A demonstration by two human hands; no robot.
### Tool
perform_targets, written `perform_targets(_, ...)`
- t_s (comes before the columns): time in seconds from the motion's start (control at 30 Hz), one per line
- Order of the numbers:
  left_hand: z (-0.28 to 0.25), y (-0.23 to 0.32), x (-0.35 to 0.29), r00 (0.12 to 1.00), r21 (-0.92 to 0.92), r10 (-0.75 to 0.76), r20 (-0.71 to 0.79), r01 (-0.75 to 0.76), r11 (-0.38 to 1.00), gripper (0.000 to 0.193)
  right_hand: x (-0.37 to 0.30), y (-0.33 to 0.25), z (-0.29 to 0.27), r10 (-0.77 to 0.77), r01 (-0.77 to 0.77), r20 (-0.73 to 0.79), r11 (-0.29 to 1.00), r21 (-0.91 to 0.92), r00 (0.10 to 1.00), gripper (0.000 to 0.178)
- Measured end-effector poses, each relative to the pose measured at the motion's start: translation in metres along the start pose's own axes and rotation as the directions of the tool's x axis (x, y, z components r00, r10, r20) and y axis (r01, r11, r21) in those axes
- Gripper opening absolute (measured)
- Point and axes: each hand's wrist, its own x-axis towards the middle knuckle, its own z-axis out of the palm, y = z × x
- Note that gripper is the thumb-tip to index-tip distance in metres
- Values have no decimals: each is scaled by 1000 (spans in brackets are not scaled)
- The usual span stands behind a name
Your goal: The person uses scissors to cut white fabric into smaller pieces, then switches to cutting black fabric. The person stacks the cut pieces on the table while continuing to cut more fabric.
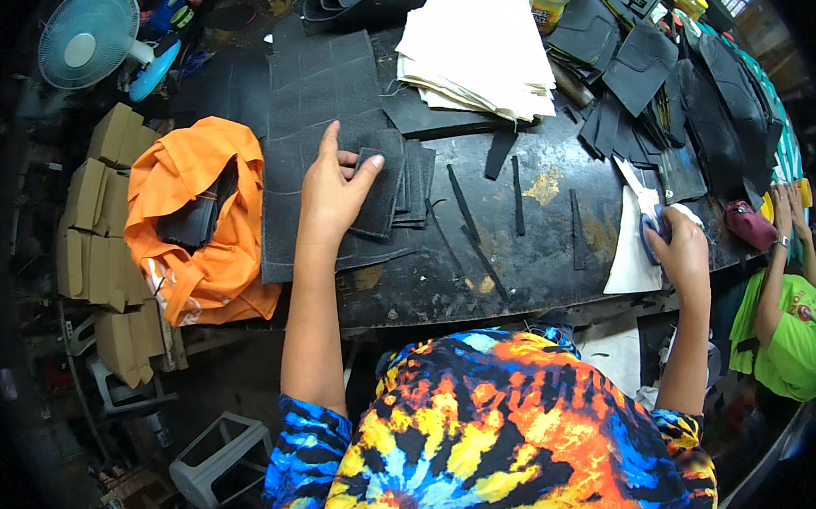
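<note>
We see a loose, unevenly fanned stack of thin black rectangular pieces, the leftmost askew, overlying a large black textured sheet crossed by pale lines. Well to the right, we note blue-handled scissors with pale blades, handles partly hidden, tips directed toward the far side.

Black pieces, orange bag, tie-dyed shirt

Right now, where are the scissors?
In the head view, the scissors are toward the right side of the dark table, with their blue handles at the person's right hand, by the white piece.
</note>
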Motion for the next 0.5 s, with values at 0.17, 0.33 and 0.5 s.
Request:
perform_targets(0.17,10,7,-3,999,-33,-18,-48,17,999,88,26,-21,-3,-157,187,-166,966,179,974,35)
perform_targets(0.33,10,19,3,989,17,-62,136,60,998,83,54,-107,35,-585,563,-87,712,420,806,56)
perform_targets(0.5,20,27,-3,986,69,98,133,-108,992,70,62,-179,70,-640,625,32,760,179,768,79)
